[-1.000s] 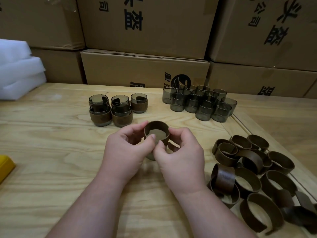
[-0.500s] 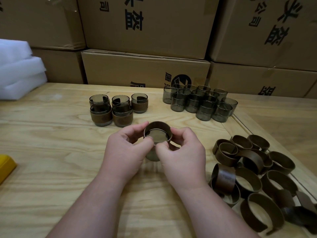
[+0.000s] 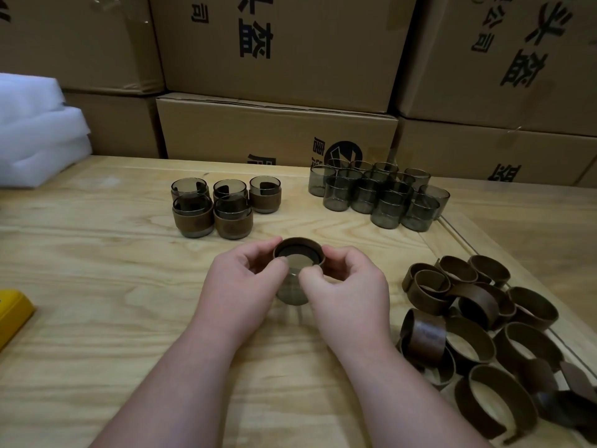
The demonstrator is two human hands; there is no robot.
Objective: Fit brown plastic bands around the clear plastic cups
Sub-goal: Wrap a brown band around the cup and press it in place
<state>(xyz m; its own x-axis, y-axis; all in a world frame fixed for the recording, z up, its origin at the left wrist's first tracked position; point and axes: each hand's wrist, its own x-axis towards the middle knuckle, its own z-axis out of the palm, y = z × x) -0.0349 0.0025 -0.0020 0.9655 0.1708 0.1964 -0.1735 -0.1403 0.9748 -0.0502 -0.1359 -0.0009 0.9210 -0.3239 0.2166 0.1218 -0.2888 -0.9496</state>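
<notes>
A: OK, hands?
B: Left hand (image 3: 240,286) and right hand (image 3: 347,286) both pinch brown band (image 3: 298,245) around cup (image 3: 292,291), mid-table (image 3: 97,286).
A: Spare bands (image 3: 484,334)?
B: Piled right.

Both hands meet at table (image 3: 97,318) centre — left hand (image 3: 239,286) and right hand (image 3: 347,287) pinch brown band (image 3: 298,245) around top of cup (image 3: 292,294). Five banded cups (image 3: 223,205) behind, to left. Bare cups (image 3: 381,195) cluster behind, to right. Loose bands (image 3: 484,334) heaped at right. Boxes (image 3: 274,130) stacked behind — white foam (image 3: 35,130) far left, yellow object (image 3: 13,312) at left edge.
</notes>
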